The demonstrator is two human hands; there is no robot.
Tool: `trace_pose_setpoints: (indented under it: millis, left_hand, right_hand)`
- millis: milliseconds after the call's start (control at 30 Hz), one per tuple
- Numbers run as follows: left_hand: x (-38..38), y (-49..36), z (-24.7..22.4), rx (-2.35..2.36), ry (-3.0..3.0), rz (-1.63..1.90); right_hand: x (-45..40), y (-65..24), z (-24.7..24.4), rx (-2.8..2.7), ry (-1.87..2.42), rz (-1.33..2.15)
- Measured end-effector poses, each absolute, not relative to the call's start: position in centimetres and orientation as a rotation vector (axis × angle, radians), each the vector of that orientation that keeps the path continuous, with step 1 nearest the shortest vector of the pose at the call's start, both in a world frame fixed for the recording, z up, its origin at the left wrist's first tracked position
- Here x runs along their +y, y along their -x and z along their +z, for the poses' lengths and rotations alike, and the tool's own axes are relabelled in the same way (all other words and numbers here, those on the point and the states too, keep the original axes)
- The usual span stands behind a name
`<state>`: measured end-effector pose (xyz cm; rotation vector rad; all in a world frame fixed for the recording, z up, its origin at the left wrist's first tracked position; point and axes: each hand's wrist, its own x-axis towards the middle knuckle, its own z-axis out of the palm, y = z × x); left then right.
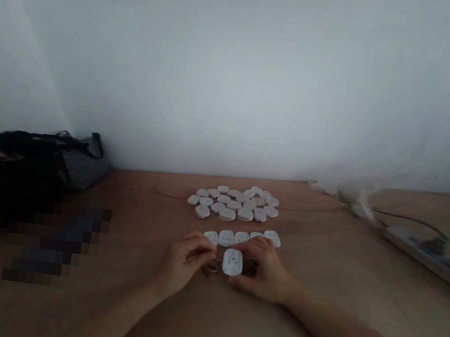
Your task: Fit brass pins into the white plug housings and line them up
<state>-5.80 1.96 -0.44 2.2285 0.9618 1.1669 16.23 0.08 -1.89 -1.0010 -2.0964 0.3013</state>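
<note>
While the left hand (183,262) curls up just beside a white socket cover (232,262), the right hand (265,270) seems to hold that cover down on the wood table (151,219). A row of more covers (240,239) lies just past it, and a big pile (233,203) lies past that.

two hands (183,263) (265,272); one white socket cover (232,262) between, five in row (226,238), about twenty-five heaped (232,203)

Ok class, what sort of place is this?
Probably a home or small-workshop desk: white plastic socket faces in a row and a heap on a wooden tabletop, a power strip at the right, a black bag at the left.
</note>
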Motion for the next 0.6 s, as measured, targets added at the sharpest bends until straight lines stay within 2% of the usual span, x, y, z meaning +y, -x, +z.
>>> trace_pose_setpoints:
  millis: [200,600]
  left_hand:
    - [1.1,4.2,-1.1,0.988,-2.251,1.346]
    - [0.8,4.6,-0.7,0.818,-2.477,1.208]
  right_hand:
    - [0.1,-16.3,-1.9,-2.116,0.973,0.3]
    - [0.1,-16.3,-1.9,-2.123,0.968,0.319]
